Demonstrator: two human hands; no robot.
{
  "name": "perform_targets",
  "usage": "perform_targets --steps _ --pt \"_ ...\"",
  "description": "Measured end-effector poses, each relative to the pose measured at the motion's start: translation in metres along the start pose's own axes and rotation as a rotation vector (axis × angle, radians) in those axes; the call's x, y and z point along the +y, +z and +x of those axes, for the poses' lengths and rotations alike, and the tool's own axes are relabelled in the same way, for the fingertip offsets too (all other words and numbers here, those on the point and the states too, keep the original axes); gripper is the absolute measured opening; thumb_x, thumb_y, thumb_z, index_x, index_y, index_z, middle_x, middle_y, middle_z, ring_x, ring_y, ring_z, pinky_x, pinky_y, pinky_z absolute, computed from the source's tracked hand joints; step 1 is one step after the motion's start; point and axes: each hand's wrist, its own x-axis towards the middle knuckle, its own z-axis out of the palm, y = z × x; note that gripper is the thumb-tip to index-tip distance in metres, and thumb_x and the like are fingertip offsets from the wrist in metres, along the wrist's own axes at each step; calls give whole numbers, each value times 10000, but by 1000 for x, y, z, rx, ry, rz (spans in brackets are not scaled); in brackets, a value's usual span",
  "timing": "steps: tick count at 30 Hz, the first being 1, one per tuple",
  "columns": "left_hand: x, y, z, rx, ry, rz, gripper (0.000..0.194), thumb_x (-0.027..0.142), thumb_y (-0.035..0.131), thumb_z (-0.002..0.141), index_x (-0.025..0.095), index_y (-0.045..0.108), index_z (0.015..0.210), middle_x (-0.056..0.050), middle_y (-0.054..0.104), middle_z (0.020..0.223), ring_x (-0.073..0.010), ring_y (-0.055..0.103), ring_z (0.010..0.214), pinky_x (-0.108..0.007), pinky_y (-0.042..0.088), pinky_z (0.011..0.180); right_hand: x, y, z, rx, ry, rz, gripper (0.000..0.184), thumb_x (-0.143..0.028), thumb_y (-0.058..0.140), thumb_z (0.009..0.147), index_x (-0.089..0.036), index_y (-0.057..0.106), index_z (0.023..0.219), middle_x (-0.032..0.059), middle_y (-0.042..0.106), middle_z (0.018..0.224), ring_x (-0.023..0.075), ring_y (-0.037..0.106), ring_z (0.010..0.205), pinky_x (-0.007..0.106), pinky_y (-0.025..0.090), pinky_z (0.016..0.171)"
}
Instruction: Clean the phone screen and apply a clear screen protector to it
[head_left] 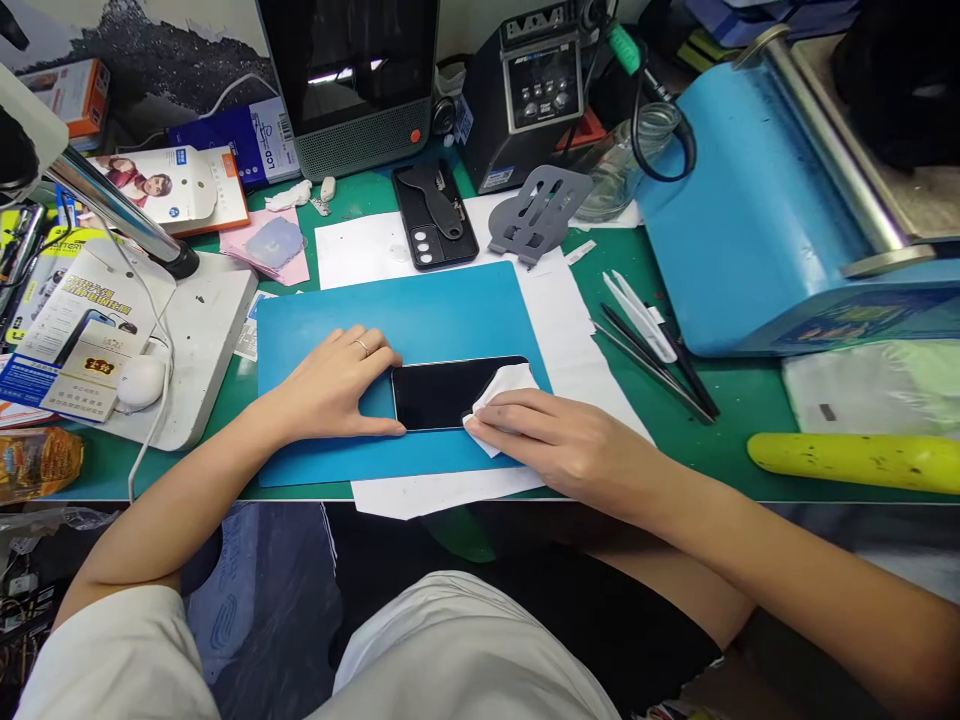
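A smartphone (435, 393) with a dark screen lies flat, screen up, on a blue mat (450, 300). My left hand (337, 385) grips its left end, with the thumb at the near corner and the fingers at the far corner. A white wipe (510, 381) is bunched under the fingers of my right hand (562, 430), which presses it on the right part of the screen. The wipe and fingers hide that end of the phone.
Behind the mat lie a black phone case (433, 215) and a grey phone stand (536, 210). Tweezers and pens (652, 330) lie to the right, near a blue machine (720, 220) and a yellow-green object (855, 460). A white lamp base (217, 310) stands left.
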Motion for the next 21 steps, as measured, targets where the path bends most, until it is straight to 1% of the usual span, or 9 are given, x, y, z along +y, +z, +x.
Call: perform_targets --steps 3,7,10,12,15,18,21 --pt "0 0 0 3 7 8 681 712 730 866 162 594 1244 -123 646 1181 -308 596 1036 -402 416 867 -5 12 17 19 -24 17 218 -19 557 996 -61 680 1171 119 749 975 224 684 975 370 645 876" --pt "-1 -1 -1 8 17 5 697 725 712 873 154 595 1254 -127 640 1180 -303 594 1027 -402 420 859 -14 34 41 10 -35 13 230 -36 508 1026 -114 715 1089 82 733 925 205 682 945 360 637 835" --pt "-2 -2 -2 5 33 -11 714 729 702 880 150 587 1282 -132 634 1200 -302 594 1038 -407 424 876 -17 40 46 12 -14 21 250 -36 495 1030 -126 724 1077 80 739 937 202 683 942 361 633 822" --pt "-3 -2 -2 7 45 -18 711 711 716 881 145 584 1290 -134 632 1209 -305 593 1056 -412 425 900 -16 36 41 36 2 28 232 -45 517 1025 -103 721 1121 95 754 972 208 687 969 356 635 845" --pt "-3 -3 -3 5 48 -17 712 701 738 869 143 586 1284 -132 632 1204 -306 590 1058 -414 426 906 -12 23 22 57 51 30 235 -37 545 1005 -61 709 1171 129 765 1010 228 692 999 362 639 871" --pt "-2 -3 -2 -1 41 -13 704 695 743 867 145 588 1277 -128 633 1197 -301 589 1040 -409 423 891 -5 9 -1 43 94 27 281 10 527 981 -53 698 1194 150 767 1046 245 688 1014 386 639 893" --pt "-2 -2 -2 -4 41 -14 696 692 744 868 147 589 1273 -128 631 1195 -298 588 1036 -404 422 890 2 1 -19 13 117 13 341 21 527 970 -73 685 1257 149 762 1097 253 686 1043 394 635 919"
